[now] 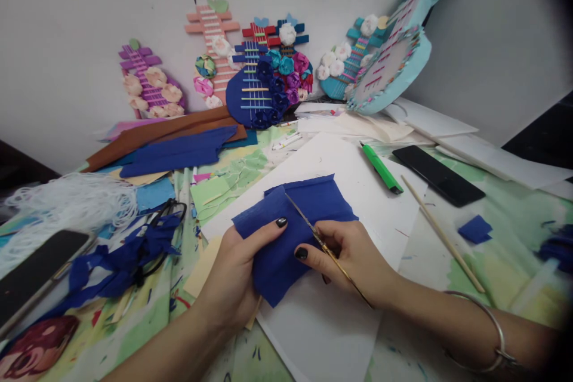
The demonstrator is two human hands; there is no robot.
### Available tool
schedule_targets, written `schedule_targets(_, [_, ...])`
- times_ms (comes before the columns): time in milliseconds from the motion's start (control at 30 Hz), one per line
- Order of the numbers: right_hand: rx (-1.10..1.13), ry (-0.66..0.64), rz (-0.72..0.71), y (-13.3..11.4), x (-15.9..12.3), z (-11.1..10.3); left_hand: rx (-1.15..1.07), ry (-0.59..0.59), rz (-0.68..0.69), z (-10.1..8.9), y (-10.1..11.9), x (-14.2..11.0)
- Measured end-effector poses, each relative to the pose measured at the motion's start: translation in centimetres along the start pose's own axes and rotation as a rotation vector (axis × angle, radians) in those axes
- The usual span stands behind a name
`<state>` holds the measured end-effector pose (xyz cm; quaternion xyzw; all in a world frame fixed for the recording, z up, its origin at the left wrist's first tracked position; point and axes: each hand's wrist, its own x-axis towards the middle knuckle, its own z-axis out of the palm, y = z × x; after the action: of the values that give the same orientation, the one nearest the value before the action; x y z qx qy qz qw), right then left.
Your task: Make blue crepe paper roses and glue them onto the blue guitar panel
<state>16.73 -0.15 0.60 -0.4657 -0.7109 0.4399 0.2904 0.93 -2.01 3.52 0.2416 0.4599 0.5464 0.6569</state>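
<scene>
My left hand [244, 271] grips a folded piece of dark blue crepe paper [273, 274], its thumb lying on top and the fingers hidden beneath. In my right hand [349, 256] is a pair of thin scissors [330, 252] with gold-coloured handles. The blade lies across the paper, its tip pointing up and left near a fold at the upper edge. How far apart the blades are, I cannot tell. Under both hands lies a large white sheet [331, 334]. A small blue paper scrap [475, 229] rests to the right.
A green cutter [380, 168], a black phone [439, 174] and a wooden stick [443, 233] lie to the right. At left are another phone [40, 274], white string [76, 209] and blue strips [111, 268]. Decorated paper guitars [255, 83] lean against the wall.
</scene>
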Motion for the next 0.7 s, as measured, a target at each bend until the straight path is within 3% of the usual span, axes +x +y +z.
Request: schedule_targets(700, [0.025, 0.019, 0.006, 0.2, 0.11, 0.18, -0.001, 0.014, 0.007, -0.37, -0.35, 0.33])
